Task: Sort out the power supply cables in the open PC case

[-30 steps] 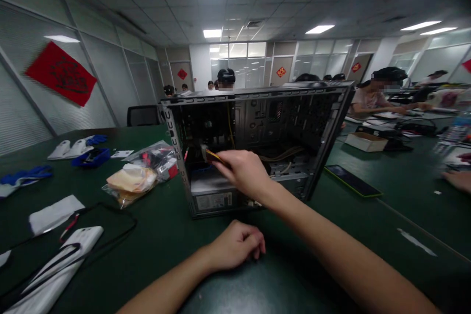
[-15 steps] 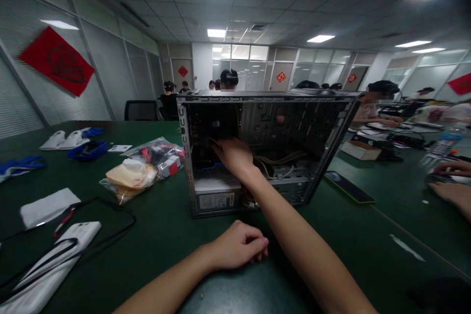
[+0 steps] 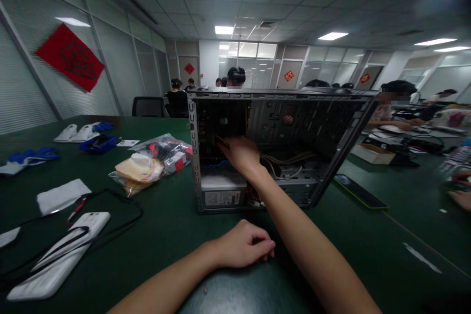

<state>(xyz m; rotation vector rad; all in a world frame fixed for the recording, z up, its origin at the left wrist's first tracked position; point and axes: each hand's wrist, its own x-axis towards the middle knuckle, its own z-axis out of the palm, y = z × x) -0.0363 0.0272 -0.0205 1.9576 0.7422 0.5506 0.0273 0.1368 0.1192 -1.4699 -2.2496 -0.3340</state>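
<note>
Head view: the case (image 3: 272, 121) stands upright on the desk (image 3: 165, 228), open side toward you, presumably for easy reach. Your right grip (image 3: 242, 154) is inside it, above the power supply (image 3: 222, 197), fingers curled inward; whether it holds anything can't be made out. Your left grip (image 3: 245, 246) rests on the desk in front, loosely closed, nothing seen in it, probably for support. Cables (image 3: 294, 158) lie inside, right of your right grip.

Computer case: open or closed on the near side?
Open: the right hand reaches inside the computer case, where bundled cables show.
</note>
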